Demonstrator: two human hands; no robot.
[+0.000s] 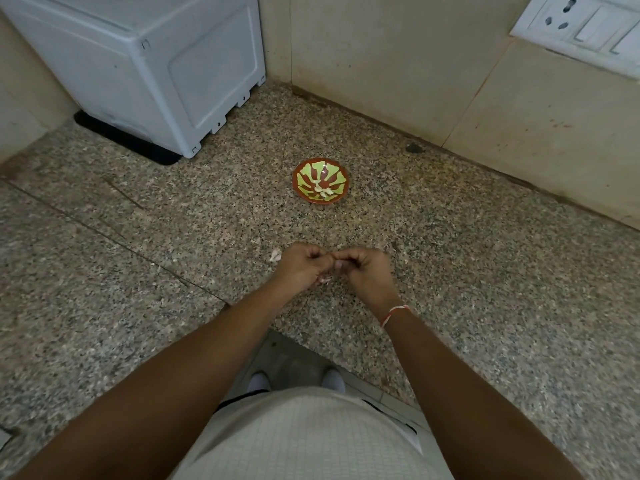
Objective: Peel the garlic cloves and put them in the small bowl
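I have my left hand (304,266) and right hand (363,268) pinched together on a garlic clove (337,266), mid-peel over the surface (138,271). Next comes stripping the skin cleanly, then reaching forward to the small bowl (320,180), which already holds peeled cloves.

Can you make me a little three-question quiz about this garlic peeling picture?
1. True or false: the small bowl already holds peeled cloves.
2. Which stands behind the bowl to the left: A) a white appliance, B) a kettle, C) a basket?
3. Fill in: a red and white thread circles the ____ wrist.

Key: 1 true. 2 A. 3 right. The left hand and right hand meet over the counter, pinching something small.
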